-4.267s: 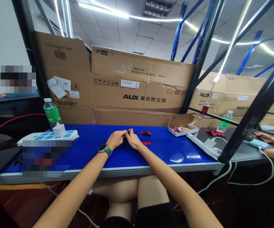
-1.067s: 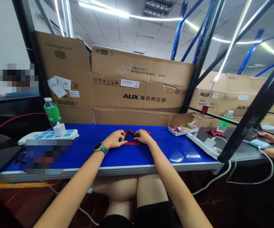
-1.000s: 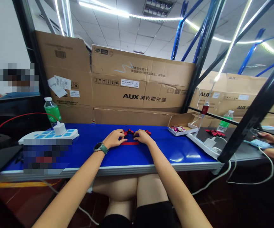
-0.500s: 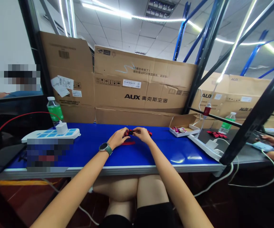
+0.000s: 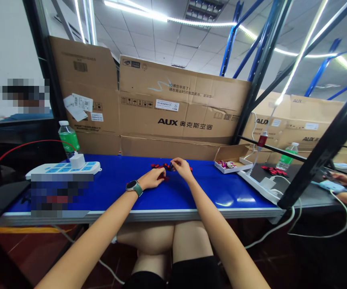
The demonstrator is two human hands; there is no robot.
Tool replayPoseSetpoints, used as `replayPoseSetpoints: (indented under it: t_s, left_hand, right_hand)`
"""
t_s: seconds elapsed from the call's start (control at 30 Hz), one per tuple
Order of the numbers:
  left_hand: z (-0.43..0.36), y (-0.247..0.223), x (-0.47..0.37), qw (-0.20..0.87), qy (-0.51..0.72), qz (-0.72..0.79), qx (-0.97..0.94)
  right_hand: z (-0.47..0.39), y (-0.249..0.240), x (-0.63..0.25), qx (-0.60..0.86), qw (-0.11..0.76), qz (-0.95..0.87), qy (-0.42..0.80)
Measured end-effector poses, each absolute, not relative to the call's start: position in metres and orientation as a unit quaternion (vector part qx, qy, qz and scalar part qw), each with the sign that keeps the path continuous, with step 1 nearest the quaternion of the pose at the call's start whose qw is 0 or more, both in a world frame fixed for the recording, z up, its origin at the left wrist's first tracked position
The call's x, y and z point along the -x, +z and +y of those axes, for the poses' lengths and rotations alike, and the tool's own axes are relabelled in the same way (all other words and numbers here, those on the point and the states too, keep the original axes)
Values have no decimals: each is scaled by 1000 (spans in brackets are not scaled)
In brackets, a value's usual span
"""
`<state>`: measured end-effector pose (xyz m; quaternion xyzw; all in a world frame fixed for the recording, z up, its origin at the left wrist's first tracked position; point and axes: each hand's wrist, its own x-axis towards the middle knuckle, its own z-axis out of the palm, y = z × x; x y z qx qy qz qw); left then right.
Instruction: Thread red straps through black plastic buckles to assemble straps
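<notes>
- Two bare hands rest mid-table on a blue table [image 5: 221, 192], well back from its near edge, with open surface on both sides.
- Left hand [image 5: 153, 178] lies loosely curled, covering a red piece; grip unclear.
- Right hand [image 5: 181, 167] pinches small red-and-black clips [image 5: 161, 165], a row running left to right.

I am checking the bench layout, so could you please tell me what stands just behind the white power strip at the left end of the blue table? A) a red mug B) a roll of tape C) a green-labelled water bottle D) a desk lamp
C: a clear water bottle with a green label stands upright right behind the white power strip, against the cardboard boxes.
</notes>
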<state>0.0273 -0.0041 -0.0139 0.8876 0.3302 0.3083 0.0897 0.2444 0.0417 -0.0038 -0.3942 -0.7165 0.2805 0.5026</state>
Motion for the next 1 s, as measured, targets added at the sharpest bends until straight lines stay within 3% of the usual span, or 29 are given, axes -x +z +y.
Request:
replayPoseSetpoints:
  t_s: [0.23, 0.33, 0.53, 0.73, 1.0]
  left_hand:
    - [0, -12, -27, 204, 365, 376, -827]
    - [3, -13, -25, 178, 382, 395, -816]
    - [3, -13, -23, 107, 376, 414, -822]
    - [3, -15, -22, 97, 371, 399, -833]
    - [10, -19, -21, 110, 379, 375, -839]
  right_hand:
    - [36, 0, -246, 399, 412, -799, 179]
    - [33, 2, -246, 392, 408, -811, 149]
    - [35, -7, -240, 362, 414, -753, 361]
    - [33, -4, -238, 307, 407, -787, 347]
    - [23, 0, -235, 265, 429, -741, 444]
